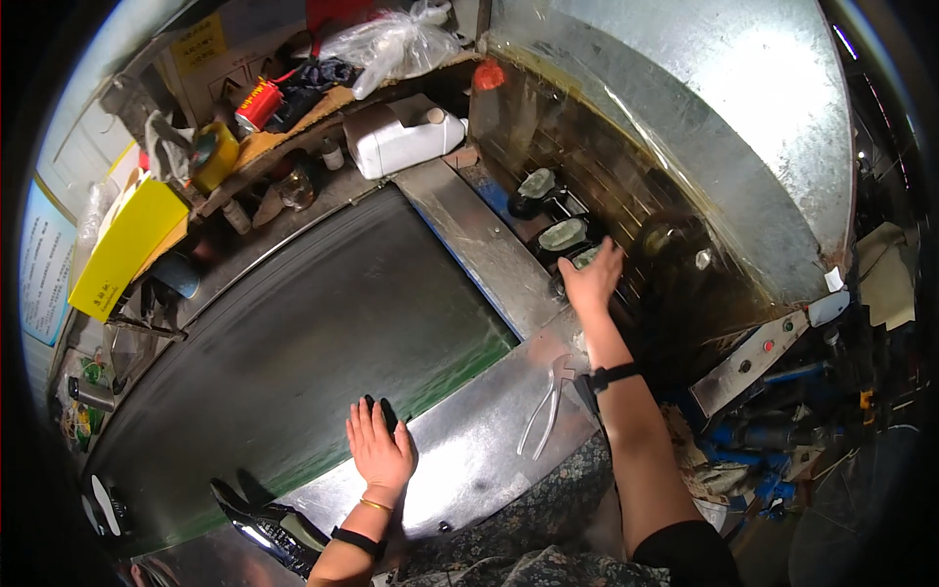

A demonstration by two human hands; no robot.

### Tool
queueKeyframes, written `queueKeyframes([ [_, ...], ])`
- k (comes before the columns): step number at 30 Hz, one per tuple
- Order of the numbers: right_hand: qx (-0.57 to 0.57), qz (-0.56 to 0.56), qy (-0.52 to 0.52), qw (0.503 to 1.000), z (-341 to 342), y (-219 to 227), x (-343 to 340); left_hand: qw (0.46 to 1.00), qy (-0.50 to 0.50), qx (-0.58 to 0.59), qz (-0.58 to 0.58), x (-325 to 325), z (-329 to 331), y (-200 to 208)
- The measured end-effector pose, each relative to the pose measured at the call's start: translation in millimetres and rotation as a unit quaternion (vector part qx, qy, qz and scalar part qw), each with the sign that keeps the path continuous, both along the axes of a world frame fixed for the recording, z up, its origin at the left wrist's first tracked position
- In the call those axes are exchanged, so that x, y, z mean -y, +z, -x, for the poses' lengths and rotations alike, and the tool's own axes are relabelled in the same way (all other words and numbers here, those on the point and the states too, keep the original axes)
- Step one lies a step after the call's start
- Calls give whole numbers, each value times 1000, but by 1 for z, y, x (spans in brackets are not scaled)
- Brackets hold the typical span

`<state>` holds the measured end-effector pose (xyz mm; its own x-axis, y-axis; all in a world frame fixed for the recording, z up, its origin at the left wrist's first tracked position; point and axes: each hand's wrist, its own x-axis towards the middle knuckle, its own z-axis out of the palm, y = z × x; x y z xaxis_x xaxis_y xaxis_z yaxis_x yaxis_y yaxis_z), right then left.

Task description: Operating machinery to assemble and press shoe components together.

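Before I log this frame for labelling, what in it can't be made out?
- What the right hand grips: its own palm and fingers cover the pale piece beneath.
- Dark shoe near the left hand: cut off by the lower edge.
- Items on the shelf: too small and bent by the fisheye rim.

Pliers (548,406) — right of belt (293,342)

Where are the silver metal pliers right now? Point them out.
In the head view, the silver metal pliers lie on the curved steel ledge at lower centre, just left of the right forearm and to the right of the flat left hand.
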<state>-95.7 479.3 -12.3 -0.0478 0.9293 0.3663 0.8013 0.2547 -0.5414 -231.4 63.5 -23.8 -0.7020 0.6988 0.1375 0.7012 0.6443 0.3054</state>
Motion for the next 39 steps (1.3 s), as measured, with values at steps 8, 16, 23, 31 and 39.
queueKeyframes([
  [8,-253,237,146,926,-12,-48,-66,1000,-1,-30,7,5,-2,3],
  [16,-108,128,359,918,2,-27,-6,995,-11,-3,-101,3,-4,-1],
  [23,-85,293,453,837,-164,61,208,989,-120,-73,-40,46,4,27],
  [31,-284,369,150,872,-363,21,322,883,404,156,182,278,142,97],
  [39,-270,292,398,827,-224,82,327,958,-267,-22,-107,151,-39,196],
])
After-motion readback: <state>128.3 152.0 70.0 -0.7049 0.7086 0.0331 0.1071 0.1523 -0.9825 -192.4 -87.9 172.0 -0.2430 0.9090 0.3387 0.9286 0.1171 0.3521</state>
